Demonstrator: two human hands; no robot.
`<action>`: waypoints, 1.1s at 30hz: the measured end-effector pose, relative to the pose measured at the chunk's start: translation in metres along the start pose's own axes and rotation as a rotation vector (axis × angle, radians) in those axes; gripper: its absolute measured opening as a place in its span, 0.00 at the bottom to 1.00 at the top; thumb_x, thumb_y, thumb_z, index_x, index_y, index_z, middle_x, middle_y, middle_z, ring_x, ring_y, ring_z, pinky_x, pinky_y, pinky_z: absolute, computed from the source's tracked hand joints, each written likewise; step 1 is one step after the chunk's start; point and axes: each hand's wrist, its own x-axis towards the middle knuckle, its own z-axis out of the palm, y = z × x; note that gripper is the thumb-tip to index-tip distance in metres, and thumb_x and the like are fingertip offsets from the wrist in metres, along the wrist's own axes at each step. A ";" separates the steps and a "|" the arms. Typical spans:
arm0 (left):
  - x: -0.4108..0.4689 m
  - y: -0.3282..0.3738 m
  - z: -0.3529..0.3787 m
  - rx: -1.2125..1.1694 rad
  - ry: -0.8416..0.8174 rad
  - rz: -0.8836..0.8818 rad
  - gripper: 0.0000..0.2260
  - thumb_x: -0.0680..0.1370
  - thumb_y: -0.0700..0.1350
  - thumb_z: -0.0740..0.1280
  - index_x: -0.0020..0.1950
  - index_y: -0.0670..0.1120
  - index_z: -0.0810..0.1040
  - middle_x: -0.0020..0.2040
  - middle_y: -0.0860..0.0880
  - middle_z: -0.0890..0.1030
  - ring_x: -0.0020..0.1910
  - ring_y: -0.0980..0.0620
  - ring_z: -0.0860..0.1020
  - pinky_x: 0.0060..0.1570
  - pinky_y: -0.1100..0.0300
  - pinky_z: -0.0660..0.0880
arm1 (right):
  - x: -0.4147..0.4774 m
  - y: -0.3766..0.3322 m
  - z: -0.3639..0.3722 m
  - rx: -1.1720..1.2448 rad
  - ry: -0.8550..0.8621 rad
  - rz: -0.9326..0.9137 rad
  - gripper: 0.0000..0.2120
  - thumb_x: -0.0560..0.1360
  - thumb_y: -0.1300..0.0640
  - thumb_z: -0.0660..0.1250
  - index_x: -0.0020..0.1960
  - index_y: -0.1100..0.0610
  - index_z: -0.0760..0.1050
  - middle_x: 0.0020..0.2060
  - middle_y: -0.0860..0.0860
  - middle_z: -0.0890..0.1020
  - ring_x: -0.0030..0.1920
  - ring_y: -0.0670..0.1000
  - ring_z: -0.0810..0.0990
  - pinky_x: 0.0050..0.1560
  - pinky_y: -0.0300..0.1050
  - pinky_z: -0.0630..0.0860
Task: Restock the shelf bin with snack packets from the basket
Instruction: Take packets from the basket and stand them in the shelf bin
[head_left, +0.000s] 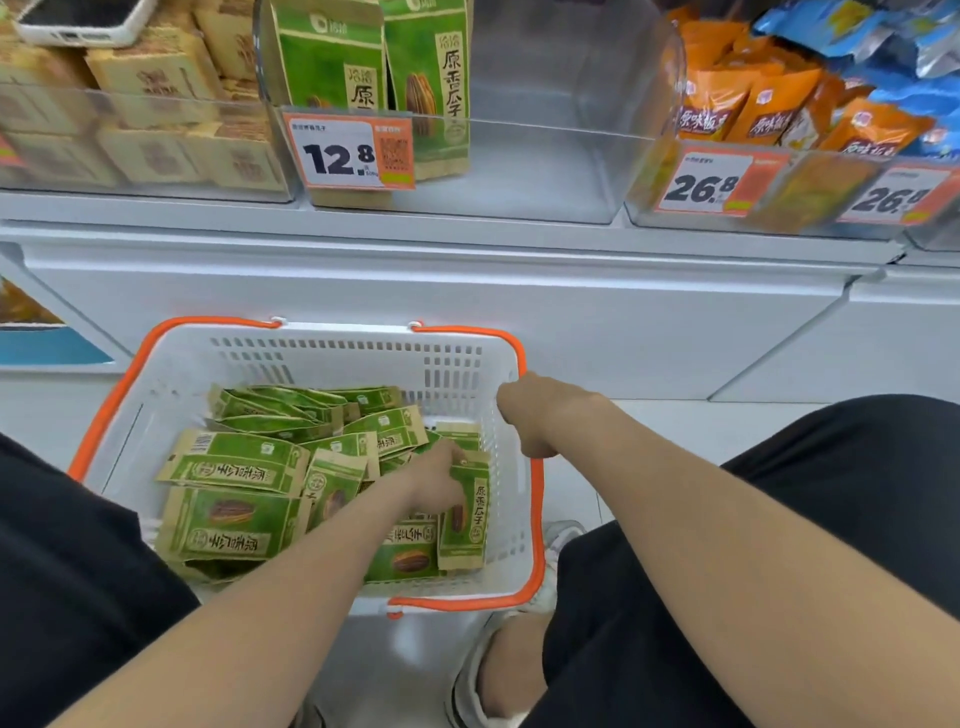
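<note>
Green sunflower-seed packets (234, 519) heaped in white basket (363, 353). Our left grip (439, 480) pinches upright packet (465, 525) by top; right grip (524, 415) clenches basket rim. We judge packets light, crinkly, slippery: hold top seam. Shelf bin (545, 171) above holds two.

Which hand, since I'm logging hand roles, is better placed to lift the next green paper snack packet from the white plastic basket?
Left. The left hand is inside the white plastic basket, on the green paper snack packets; the right hand grips the basket's rim.
</note>
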 end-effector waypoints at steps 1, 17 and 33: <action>0.003 -0.001 0.001 -0.079 0.029 -0.006 0.32 0.79 0.38 0.70 0.78 0.50 0.60 0.61 0.44 0.75 0.47 0.49 0.79 0.43 0.53 0.78 | 0.002 0.000 0.000 -0.001 0.003 -0.003 0.12 0.76 0.71 0.65 0.57 0.59 0.71 0.49 0.56 0.74 0.40 0.53 0.74 0.36 0.43 0.71; 0.004 -0.013 0.011 -0.046 0.350 0.037 0.04 0.83 0.40 0.61 0.54 0.44 0.75 0.46 0.46 0.80 0.44 0.47 0.79 0.40 0.55 0.75 | 0.011 -0.002 -0.002 -0.106 0.014 -0.027 0.10 0.75 0.68 0.71 0.48 0.59 0.71 0.44 0.54 0.72 0.37 0.51 0.74 0.36 0.46 0.73; -0.069 0.074 -0.088 -0.466 1.186 0.582 0.15 0.90 0.47 0.52 0.51 0.45 0.74 0.41 0.54 0.78 0.41 0.62 0.76 0.39 0.69 0.68 | 0.011 -0.008 -0.083 1.268 0.559 -0.014 0.07 0.76 0.58 0.75 0.42 0.60 0.84 0.39 0.58 0.87 0.44 0.59 0.88 0.49 0.59 0.85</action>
